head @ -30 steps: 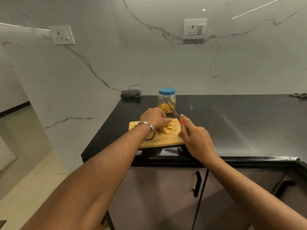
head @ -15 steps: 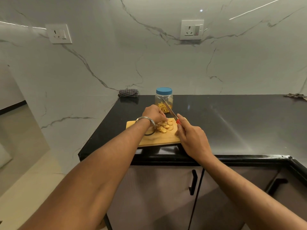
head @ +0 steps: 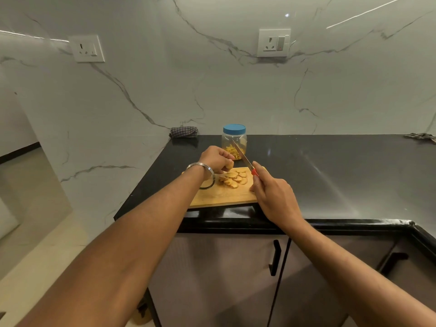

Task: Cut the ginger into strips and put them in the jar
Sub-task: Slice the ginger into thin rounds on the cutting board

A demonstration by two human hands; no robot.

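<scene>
A wooden cutting board (head: 219,197) lies near the front edge of the black counter. Several ginger slices (head: 234,179) are piled on its far part. My left hand (head: 215,160), with a metal bangle at the wrist, pinches a small ginger piece (head: 230,165) just above the slices. My right hand (head: 274,197) grips a red-handled knife (head: 244,156), its blade raised and pointing up-left across the jar. Behind the board stands a clear jar (head: 234,142) with a blue lid on it and yellow ginger strips inside.
The black counter (head: 330,175) stretches to the right and meets a marble wall. A folded checked cloth (head: 184,132) lies at the back left corner. Another cloth (head: 422,137) sits at the far right. Cabinet doors with black handles (head: 274,257) are below the counter edge.
My left hand has lifted slightly and now pinches a ginger piece above the pile. The knife stays raised in my right hand. The view shifted a little.
</scene>
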